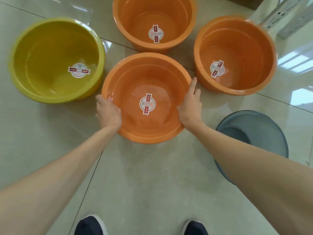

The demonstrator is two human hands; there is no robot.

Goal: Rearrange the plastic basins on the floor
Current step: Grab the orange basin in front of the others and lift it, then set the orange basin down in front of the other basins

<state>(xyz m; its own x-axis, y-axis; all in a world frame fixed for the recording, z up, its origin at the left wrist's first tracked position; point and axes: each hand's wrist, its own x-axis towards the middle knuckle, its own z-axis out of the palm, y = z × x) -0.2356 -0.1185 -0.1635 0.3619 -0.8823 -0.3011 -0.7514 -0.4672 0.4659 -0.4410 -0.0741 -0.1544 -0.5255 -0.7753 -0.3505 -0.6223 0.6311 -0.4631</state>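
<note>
The nearest orange basin (147,99) is held at its rim by both hands — the left hand (108,112) is closed over the left edge, the right hand (190,106) is laid along the right edge with its fingers extended, so each grip is taken on this basin. Two more orange basins (155,22) (234,55) are seen beyond it on the tiled floor (144,175), a yellow basin (55,60) to the left and a grey basin (254,133) to the right — all upright.
</note>
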